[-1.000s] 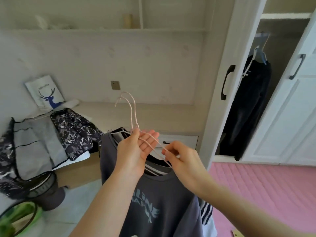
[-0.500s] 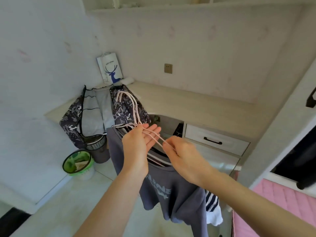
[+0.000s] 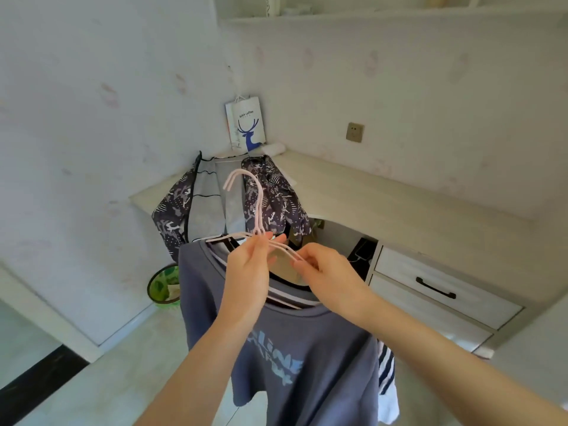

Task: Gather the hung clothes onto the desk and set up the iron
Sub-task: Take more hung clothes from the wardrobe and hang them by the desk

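the view has swung onto the bench [image 3: 384, 204], now just ahead. left hand [image 3: 249, 272] pinches the pink hangers [image 3: 258, 207] at the neck, right hand [image 3: 329, 278] pinches their wire arm; the grey shirt [image 3: 276, 348] hangs below, not yet laid down.

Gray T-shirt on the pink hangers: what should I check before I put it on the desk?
1. Left hand grips thin pink wire hangers: ok.
2. Right hand pinches a hanger arm: ok.
3. Blue-gray printed T-shirt hangs on hangers: ok.
4. Pale wooden desk has bare room beside dark patterned jacket: ok.
5. Striped garment behind sits securely: cannot tell.
6. Iron ready: cannot tell, none in view.
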### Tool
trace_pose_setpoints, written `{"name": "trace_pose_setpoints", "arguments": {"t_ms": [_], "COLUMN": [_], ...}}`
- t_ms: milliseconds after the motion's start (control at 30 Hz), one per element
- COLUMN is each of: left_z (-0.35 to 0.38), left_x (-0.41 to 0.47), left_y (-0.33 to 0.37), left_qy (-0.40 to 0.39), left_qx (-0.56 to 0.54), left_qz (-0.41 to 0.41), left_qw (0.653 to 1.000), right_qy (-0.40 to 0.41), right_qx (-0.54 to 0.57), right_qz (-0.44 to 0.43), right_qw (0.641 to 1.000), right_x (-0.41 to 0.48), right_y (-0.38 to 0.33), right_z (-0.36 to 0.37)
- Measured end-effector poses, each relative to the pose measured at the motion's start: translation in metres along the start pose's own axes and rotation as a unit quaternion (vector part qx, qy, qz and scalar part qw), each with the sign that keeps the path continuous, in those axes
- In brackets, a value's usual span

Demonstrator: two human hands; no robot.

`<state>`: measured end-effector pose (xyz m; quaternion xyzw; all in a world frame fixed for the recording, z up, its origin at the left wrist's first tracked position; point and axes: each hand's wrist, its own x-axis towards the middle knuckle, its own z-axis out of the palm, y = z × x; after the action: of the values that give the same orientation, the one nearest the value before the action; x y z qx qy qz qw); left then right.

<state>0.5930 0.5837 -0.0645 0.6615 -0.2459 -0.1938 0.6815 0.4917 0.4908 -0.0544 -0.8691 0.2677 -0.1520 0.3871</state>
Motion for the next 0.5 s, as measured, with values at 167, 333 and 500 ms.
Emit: {"name": "trace_pose_setpoints", "arguments": {"t_ms": [167,333,500], "left_z": [-0.048,-0.111,-0.174], "left_x": [0.054,0.107,0.164], "left_y": [-0.012,-0.021,-0.02], "left_qy": [-0.045,-0.007,0.096], "left_qx": [0.125,0.214,0.296], "left_qz": [0.046,0.082,0.154], "left_qw": [0.99,0.973,0.938], "right_qy": [0.005,0.012,0.037], "right_qx": [0.028,0.033,0.041], "right_qz": [-0.001,-0.011,0.011], "right_qw": [1.0,0.999,0.998], "right_x": [0.055,0.105,0.155], "right_y": [-0.012,-0.027,-0.038], "right_z": [0.027,0.047,0.065]}}
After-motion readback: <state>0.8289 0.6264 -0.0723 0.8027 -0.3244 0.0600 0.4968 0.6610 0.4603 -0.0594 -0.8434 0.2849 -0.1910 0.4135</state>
